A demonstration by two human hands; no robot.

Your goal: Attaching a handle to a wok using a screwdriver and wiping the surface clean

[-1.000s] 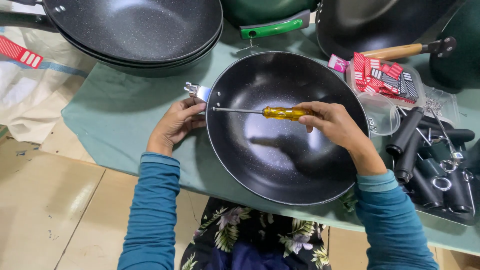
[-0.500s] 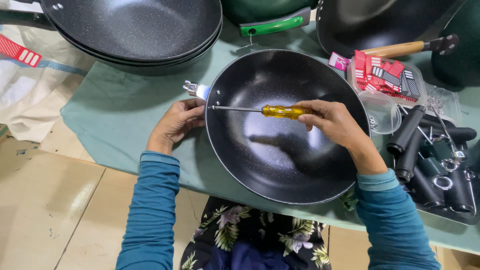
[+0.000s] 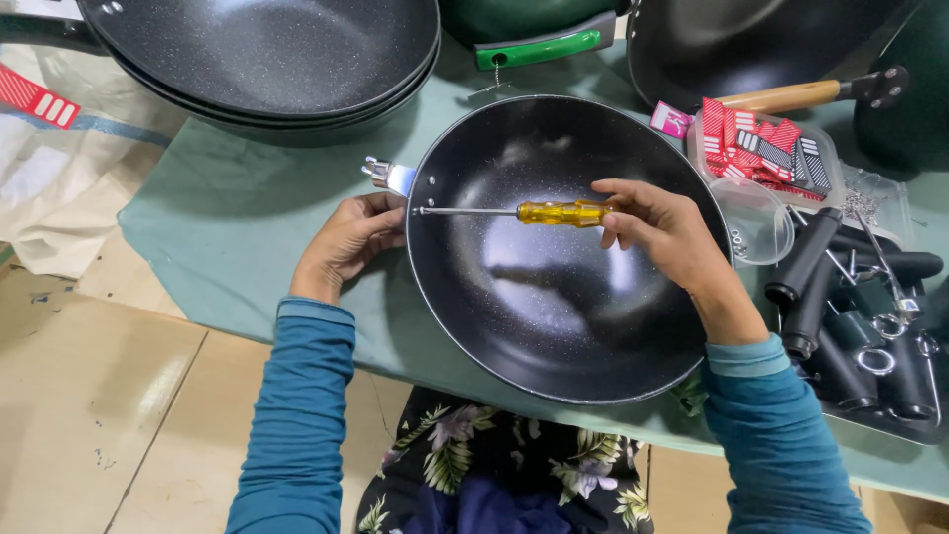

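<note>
Head view: black wok lying on green-covered surface, rim overhanging near edge. Right hand clenched around yellow-handled screwdriver, shaft level across the bowl, tip at left inner wall by two rivets. Left hand gripping outer rim just below metal handle bracket. Stacked dark pans behind; tray of black handles to right.

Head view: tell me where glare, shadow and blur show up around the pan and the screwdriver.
Head view: soft pale sheen streaks the black pan floor, while a dark shadow of the right hand falls beneath it; the screwdriver with its yellow handle stays sharp, as does the left hand at the metal bracket; straight table edges bow slightly toward the corners; no motion blur is evident.
</note>
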